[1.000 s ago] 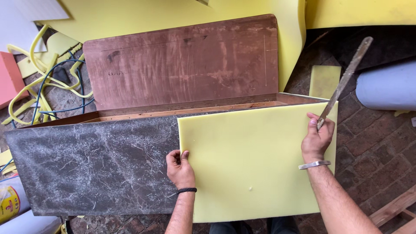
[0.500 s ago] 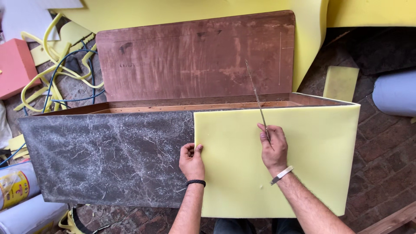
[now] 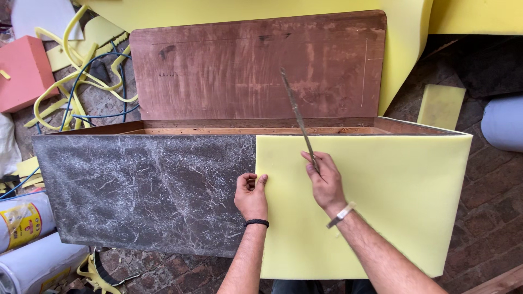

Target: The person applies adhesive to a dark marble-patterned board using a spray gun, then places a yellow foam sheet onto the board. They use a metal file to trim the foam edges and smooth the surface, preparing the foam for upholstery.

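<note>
Foam sheet [image 3: 381,207], pale yellow and rectangular, lies flat over the right part of a dark marbled panel [image 3: 141,190], its near edge hanging toward the person and its left edge running straight down the panel's face. The left hand [image 3: 251,197] rests on that left edge, fingers curled together with the tips pressing where foam meets panel; a black band sits on the wrist. Just to its right, the right hand [image 3: 325,182] lies on the foam with its fingers clamped round the lower end of a long thin blade [image 3: 298,117], which slants up and away to the left, its tip over the brown board beyond. A light band circles this wrist.

Behind the panel and foam runs a narrow wooden frame [image 3: 256,129], and past it a large worn brown board [image 3: 256,65] with rounded corners leans or lies back. More yellow foam [image 3: 403,49] spreads behind and to the right of the board.

On the brick floor to the right lie a small yellow foam offcut [image 3: 441,103] and part of a pale roll [image 3: 504,122]. To the left are white rolls with yellow labels [image 3: 24,218], curling yellow foam strips [image 3: 71,92] tangled with a blue cable [image 3: 81,71], and a pink foam block [image 3: 22,73].
</note>
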